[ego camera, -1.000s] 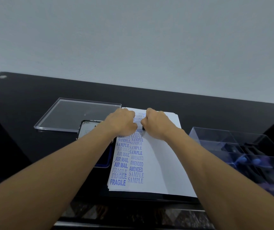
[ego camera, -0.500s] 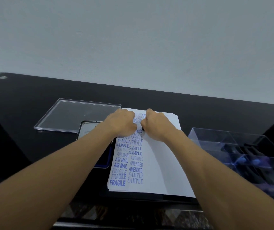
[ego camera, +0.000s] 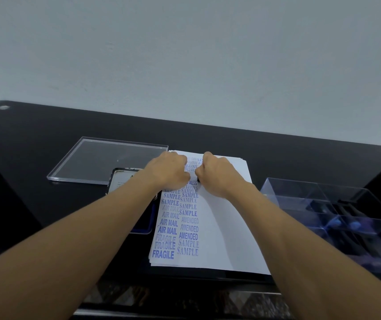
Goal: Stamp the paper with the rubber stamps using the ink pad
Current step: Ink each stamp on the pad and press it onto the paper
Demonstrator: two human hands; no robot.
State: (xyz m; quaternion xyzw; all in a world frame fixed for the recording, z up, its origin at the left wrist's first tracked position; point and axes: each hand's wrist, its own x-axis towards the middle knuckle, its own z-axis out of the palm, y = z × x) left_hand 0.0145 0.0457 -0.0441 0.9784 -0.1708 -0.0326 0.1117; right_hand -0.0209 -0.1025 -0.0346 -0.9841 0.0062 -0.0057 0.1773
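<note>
The paper (ego camera: 221,218), a white stack on the black table (ego camera: 35,172), is being taken as the landmark for everything else. Over its far half, the left hand (ego camera: 170,170) and the right hand (ego camera: 217,175) are being held close together, both curled into loose fists with knuckles nearly touching; a small dark piece, judged to be a rubber stamp (ego camera: 198,180), is just being glimpsed at the right hand's thumb side, but what either hand is actually clamped on cannot be told, since the fingers are hidden beneath the backs of the hands. Blue impressions (ego camera: 178,227) are being shown in two columns down the paper's left part, while its right part is being left blank. The ink pad (ego camera: 148,225) is being partly covered by the left forearm, touching or just beside the paper's left edge, with a clear lid (ego camera: 106,161) lying beyond it. A clear compartment box (ego camera: 337,218) holding blue-and-dark items is being kept to the paper's right. A pressing step appears to be under way. From here, a smeared or doubled print is being risked if the stamp is rocked or slid while pressed; the top sheet may be dragged if it sticks to the inked face on lifting; and the left forearm, passing over the pad, may be picking up ink.
</note>
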